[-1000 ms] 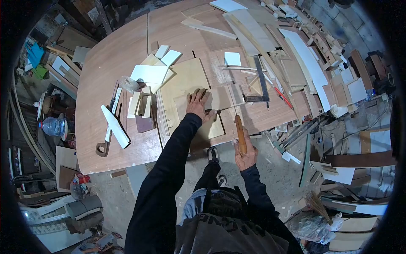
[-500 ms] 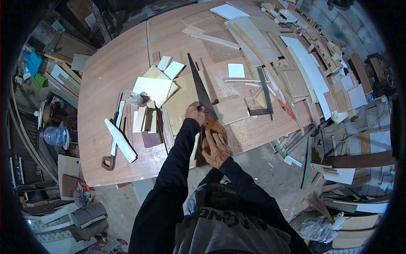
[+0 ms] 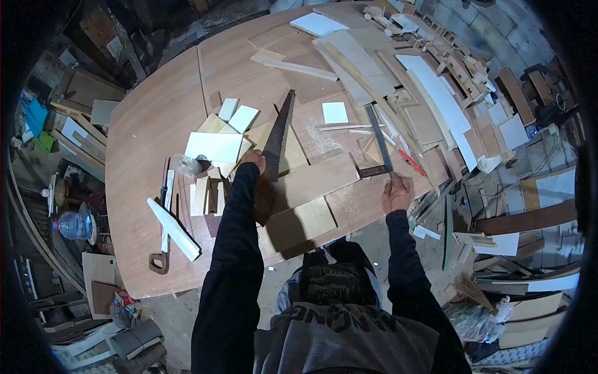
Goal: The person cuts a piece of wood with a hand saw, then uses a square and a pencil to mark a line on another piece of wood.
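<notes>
In the head view, my left hand [image 3: 254, 161] is closed on a handsaw [image 3: 281, 128] where the blade meets its brown wooden handle. The blade points away from me, tip up the table, and the handle hangs toward my forearm. My right hand [image 3: 397, 193] is blurred, its fingers right at the corner of a metal try square [image 3: 380, 143]. Between my hands lies a flat wooden board [image 3: 321, 181]. A second light panel [image 3: 302, 225] rests closer to the table's front edge, partly in shadow.
White offcuts [image 3: 215, 146], a plastic bag [image 3: 187, 165] and another saw [image 3: 159, 262] lie on the table's left side. A red pen-like tool [image 3: 412, 163] is beside the try square. Long strips and boards [image 3: 436, 100] cover the right side. A wall of stacked wood stands beyond.
My left hand has carried the saw up and left, off the near board. My right hand has left the saw handle and moved right to the try square.
</notes>
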Action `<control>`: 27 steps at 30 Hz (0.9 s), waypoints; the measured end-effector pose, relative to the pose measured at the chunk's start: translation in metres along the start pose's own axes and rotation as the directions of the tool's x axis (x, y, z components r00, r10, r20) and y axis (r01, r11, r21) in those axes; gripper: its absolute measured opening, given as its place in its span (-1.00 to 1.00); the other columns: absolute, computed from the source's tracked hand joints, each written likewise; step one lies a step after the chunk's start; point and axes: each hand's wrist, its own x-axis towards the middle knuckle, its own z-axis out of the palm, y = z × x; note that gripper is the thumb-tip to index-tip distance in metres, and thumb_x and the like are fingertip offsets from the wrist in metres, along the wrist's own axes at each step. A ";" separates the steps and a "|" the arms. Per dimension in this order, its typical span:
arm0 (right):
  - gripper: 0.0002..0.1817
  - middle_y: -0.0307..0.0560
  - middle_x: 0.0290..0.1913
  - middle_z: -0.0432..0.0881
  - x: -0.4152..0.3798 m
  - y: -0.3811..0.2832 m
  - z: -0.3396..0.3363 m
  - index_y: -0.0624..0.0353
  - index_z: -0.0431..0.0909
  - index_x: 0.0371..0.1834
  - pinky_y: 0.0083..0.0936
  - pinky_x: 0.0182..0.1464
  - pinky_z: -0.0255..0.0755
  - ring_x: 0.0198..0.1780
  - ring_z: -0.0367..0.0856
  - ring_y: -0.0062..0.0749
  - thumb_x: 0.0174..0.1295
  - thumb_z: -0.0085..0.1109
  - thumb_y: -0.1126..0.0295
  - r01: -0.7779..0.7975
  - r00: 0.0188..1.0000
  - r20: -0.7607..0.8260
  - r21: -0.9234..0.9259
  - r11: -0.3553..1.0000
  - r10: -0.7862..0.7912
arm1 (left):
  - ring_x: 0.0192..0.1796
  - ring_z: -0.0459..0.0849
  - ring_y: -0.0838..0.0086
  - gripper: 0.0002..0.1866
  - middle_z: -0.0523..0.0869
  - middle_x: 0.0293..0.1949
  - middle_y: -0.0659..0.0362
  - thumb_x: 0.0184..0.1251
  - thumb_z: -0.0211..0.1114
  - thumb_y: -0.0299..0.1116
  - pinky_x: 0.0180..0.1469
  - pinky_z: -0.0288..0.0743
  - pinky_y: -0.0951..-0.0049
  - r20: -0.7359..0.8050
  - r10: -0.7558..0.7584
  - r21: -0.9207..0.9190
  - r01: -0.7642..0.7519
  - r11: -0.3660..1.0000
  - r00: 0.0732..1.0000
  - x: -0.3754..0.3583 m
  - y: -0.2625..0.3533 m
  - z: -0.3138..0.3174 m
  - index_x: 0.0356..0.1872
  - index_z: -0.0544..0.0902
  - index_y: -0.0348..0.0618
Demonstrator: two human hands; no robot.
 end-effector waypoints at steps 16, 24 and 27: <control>-0.69 0.06 -0.29 0.72 0.068 0.004 0.032 0.20 0.69 -0.38 -0.30 0.06 0.46 -0.16 0.68 -0.07 0.16 0.19 0.15 -0.083 0.972 0.121 -0.628 0.774 0.202 | 0.12 0.59 -0.01 -0.62 0.63 0.01 -0.20 0.24 0.28 -0.30 0.20 0.46 0.15 -0.208 -0.239 0.048 0.253 0.966 0.949 -0.037 0.042 -0.002 0.03 0.56 -0.27; -0.77 0.31 -0.20 0.64 0.068 0.001 0.021 0.32 0.64 -0.31 -0.16 -0.07 0.45 -0.13 0.61 0.15 0.11 0.12 0.36 -0.212 0.972 0.061 -0.191 0.958 0.227 | 0.23 0.48 -0.01 -0.62 0.58 0.06 -0.20 0.25 0.27 -0.31 0.29 0.34 0.13 -0.288 -0.187 0.075 0.217 0.973 0.939 -0.046 0.042 0.004 0.05 0.54 -0.26; -0.79 0.33 -0.28 0.62 0.069 -0.021 0.004 0.38 0.61 -0.32 -0.16 -0.11 0.44 -0.17 0.60 0.18 0.10 0.10 0.43 -0.184 0.983 -0.038 -0.070 0.981 0.181 | 0.27 0.42 0.01 -0.59 0.55 0.10 -0.20 0.25 0.26 -0.29 0.34 0.27 0.14 -0.272 -0.175 0.101 0.209 0.973 0.946 -0.048 0.043 0.004 0.08 0.52 -0.26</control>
